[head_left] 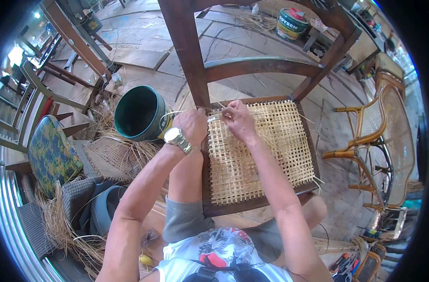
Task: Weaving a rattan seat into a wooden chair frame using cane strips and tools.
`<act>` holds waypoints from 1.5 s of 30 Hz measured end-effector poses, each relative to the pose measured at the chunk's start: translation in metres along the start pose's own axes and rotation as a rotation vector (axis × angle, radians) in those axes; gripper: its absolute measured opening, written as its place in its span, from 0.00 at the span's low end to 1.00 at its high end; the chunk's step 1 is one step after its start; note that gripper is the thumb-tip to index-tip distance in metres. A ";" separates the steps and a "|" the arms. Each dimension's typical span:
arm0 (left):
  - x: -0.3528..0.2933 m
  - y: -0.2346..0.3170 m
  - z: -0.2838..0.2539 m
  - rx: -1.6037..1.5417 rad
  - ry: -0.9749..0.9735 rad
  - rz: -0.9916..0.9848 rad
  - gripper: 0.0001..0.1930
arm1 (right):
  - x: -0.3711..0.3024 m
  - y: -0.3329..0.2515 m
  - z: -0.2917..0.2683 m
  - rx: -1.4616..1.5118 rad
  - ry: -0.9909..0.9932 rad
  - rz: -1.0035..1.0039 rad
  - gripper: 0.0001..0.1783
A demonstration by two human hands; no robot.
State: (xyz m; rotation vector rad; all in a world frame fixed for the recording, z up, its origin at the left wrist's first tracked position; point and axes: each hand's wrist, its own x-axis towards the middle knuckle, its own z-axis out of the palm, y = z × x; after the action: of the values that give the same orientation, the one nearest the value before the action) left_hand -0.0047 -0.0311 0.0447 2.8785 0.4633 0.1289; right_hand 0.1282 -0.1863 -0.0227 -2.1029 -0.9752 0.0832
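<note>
A dark brown wooden chair (pixel 266 66) stands before me, its seat woven from pale cane (pixel 259 155) in an open lattice. At the seat's far left corner, my left hand (pixel 192 124) is closed round a thin cane strand (pixel 171 113) that curves out to its left. My right hand (pixel 238 121) pinches a short cane strand (pixel 222 106) just above the weave, close beside the left. A small whitish piece (pixel 211 119) shows between the two hands; its kind is unclear. Loose strand ends (pixel 319 180) stick out at the seat's right front corner.
Left of the chair stands a dark green bucket (pixel 139 113). Cane bundles (pixel 59 225), a camouflage cushion (pixel 54 152) and another chair (pixel 31 108) crowd the left side. A rattan chair (pixel 383 145) lies at right, hand tools (pixel 347 265) below it. Another paint bucket (pixel 291 23) sits far back.
</note>
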 end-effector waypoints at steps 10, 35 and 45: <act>0.035 0.030 0.013 0.128 -0.063 0.102 0.07 | 0.015 0.007 -0.030 0.144 -0.050 0.435 0.14; 0.072 0.055 0.007 0.235 -0.278 0.166 0.11 | 0.027 0.023 -0.027 -0.122 -0.133 0.372 0.09; 0.070 0.047 0.023 0.169 -0.256 -0.023 0.12 | 0.007 0.005 -0.002 -0.110 0.012 0.332 0.08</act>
State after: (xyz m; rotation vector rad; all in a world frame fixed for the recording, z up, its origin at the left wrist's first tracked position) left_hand 0.0781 -0.0574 0.0370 2.9930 0.4767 -0.2931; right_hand 0.1372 -0.1850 -0.0229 -2.3483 -0.6275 0.1879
